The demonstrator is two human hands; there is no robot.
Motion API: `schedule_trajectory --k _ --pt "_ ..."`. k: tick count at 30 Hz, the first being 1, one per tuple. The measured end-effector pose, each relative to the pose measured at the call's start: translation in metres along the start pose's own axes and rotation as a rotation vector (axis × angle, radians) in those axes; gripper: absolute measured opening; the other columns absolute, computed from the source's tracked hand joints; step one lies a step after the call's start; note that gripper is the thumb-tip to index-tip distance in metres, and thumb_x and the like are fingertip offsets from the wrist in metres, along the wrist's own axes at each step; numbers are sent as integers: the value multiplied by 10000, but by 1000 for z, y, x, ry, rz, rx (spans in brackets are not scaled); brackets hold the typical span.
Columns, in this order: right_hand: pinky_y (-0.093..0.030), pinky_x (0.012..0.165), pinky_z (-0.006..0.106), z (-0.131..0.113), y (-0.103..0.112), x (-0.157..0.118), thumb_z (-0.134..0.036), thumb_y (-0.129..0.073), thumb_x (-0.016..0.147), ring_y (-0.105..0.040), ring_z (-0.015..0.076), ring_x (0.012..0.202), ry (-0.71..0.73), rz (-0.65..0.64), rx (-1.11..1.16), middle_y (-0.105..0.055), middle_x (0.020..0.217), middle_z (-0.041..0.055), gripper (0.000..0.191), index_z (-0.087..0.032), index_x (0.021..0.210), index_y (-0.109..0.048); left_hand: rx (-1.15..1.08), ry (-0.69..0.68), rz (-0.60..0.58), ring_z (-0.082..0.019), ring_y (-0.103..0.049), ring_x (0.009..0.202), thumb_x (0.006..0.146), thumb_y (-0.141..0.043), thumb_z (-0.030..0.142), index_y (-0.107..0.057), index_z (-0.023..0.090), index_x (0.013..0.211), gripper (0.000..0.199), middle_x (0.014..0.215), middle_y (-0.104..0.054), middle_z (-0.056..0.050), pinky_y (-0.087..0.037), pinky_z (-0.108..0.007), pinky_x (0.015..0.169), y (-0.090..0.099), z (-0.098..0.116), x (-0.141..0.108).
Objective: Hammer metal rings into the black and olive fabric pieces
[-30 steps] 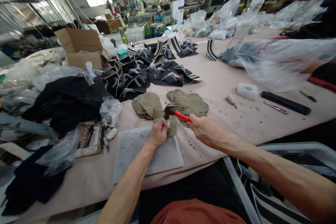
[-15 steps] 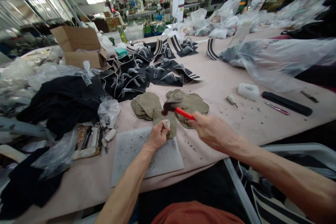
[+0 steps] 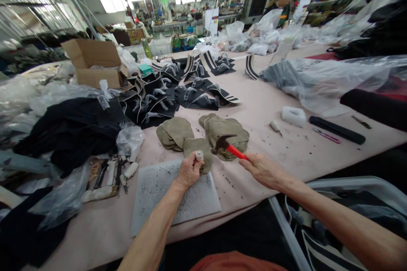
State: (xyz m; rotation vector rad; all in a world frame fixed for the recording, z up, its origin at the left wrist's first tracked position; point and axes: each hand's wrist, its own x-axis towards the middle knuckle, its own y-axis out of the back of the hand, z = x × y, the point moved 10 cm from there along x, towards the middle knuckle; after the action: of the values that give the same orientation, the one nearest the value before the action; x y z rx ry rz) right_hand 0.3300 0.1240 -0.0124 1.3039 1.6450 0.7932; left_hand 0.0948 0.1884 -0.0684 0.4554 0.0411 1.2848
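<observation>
My left hand (image 3: 190,170) is closed around an upright tool with a whitish round top (image 3: 199,155); its lower end is hidden. Under that hand lies an olive fabric piece (image 3: 203,146), partly over the speckled grey-white board (image 3: 149,197). My right hand (image 3: 262,169) grips the red handle of a claw hammer (image 3: 233,150). The dark hammer head is raised to the right of the tool's top, apart from it. Behind are two piles of olive pieces, a left pile (image 3: 176,131) and a right pile (image 3: 230,129).
Black pieces with plastic-wrapped parts (image 3: 197,93) cover the table's middle back. At left are a cardboard box (image 3: 95,61) and a small tool tray (image 3: 104,173). To the right lie a white-handled awl (image 3: 275,127), a white block (image 3: 294,116) and a black bar (image 3: 337,130).
The hammer has moved right, away from the tool's top, with my right hand. My left hand still grips the tool over the olive piece. The camera view has shifted slightly.
</observation>
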Motion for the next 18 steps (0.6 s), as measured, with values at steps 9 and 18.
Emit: schedule_trajectory --k 9,18 --pt "-426 808 329 11 -35 8 -299 -501 978 -611 237 927 131 273 -229 -658 1070 126 223 -160 1043 -662 -99 42 -57 -214 -700 974 902 -572 291 -539 168 1317 434 1097 -721 -103 -553 -338 896 -3 6 -4" --pt "-432 908 402 -106 -101 39 -298 -527 970 -539 281 1128 201 314 -44 -571 1383 145 413 -170 1360 -568 5 83 133 -201 -700 834 812 -630 286 -674 182 961 187 889 -742 -57 -560 -307 816 9 17 -3"
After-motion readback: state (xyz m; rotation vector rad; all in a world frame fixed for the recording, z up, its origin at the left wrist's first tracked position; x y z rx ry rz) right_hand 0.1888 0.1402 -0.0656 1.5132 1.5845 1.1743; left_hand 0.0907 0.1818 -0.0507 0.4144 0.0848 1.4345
